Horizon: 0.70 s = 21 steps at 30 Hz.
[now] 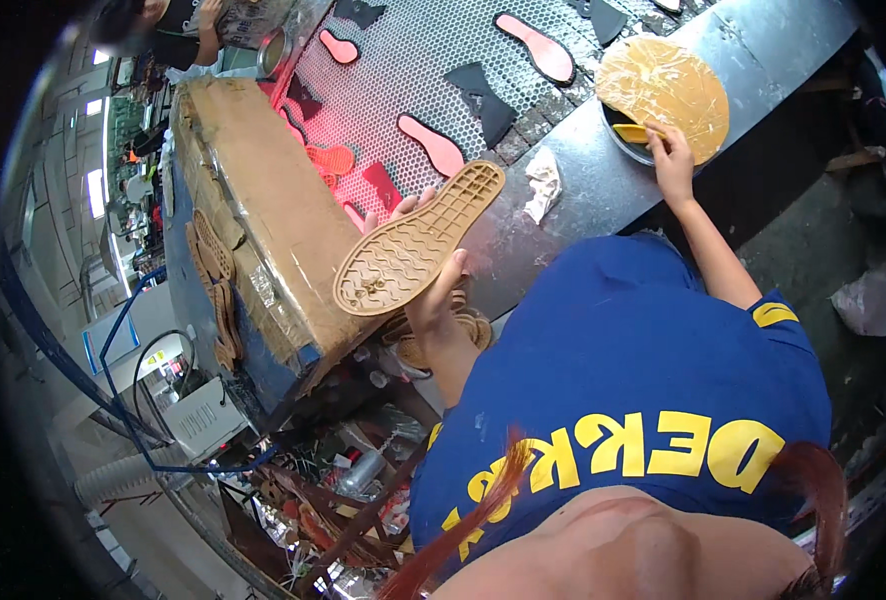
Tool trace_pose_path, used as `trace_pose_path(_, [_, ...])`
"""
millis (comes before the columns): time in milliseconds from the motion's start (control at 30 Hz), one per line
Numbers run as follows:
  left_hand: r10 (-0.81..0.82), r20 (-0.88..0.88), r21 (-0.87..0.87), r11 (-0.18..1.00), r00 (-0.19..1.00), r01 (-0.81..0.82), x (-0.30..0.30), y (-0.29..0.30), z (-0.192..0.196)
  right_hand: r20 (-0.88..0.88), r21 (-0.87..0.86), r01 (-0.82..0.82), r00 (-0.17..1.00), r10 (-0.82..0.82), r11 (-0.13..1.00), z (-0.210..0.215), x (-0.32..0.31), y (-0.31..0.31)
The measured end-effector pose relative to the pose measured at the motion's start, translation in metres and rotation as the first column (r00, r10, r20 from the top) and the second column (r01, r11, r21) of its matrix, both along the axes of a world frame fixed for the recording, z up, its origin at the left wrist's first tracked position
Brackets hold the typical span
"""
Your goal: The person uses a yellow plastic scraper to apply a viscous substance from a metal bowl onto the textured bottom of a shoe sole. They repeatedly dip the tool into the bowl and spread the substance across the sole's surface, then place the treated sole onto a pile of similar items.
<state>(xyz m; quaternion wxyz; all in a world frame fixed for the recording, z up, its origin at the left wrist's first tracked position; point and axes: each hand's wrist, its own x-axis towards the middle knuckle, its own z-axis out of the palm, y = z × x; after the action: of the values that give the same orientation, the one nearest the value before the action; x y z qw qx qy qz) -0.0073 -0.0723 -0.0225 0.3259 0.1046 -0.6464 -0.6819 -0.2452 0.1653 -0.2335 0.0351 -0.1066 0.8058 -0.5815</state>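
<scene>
A tan shoe sole (413, 248) is held up in my left hand (437, 312), its grid and wavy ridges facing me. The thumb lies along its near edge, and some fingertips show past its far edge. At the right, my right hand (673, 168) pinches a yellow-handled tool (631, 132) at the mouth of a round metal pot (618, 140). What the tool's other end looks like is hidden. A round tan cover (668, 90), wrapped in shiny film, lies over most of the pot.
Pink insoles (431, 145) and black pieces (481, 105) lie on a perforated mesh surface (403, 70). A crumpled white tissue (543, 185) rests on the metal ledge (583, 165). Left stands a large cardboard box (263, 190), beside more tan soles (213, 250). Another person's arm (209, 38) shows top left.
</scene>
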Motion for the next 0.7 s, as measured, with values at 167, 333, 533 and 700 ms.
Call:
trace_pose_path(167, [0.082,0.099,0.049,0.995,0.992,-0.088,-0.005,0.012,0.011,0.444,-0.481,0.222,0.896,0.018,0.848,-0.02,-0.019,-0.009])
trace_pose_path(333, [0.167,0.196,-0.115,0.983,0.966,-0.146,-0.006,0.023,0.012,0.369,-0.74,0.129,0.899,0.238,0.66,0.008,-0.031,-0.021])
trace_pose_path(533, [0.264,0.134,-0.384,0.903,0.955,-0.195,-0.009,0.026,-0.009,-0.015,-0.66,-0.16,0.98,0.2,0.734,0.133,0.004,-0.047])
trace_pose_path(700, [0.29,0.265,-0.714,0.7,0.92,-0.015,-0.018,0.028,0.011,-0.509,-0.289,-0.412,0.831,0.226,0.865,0.176,0.023,-0.05])
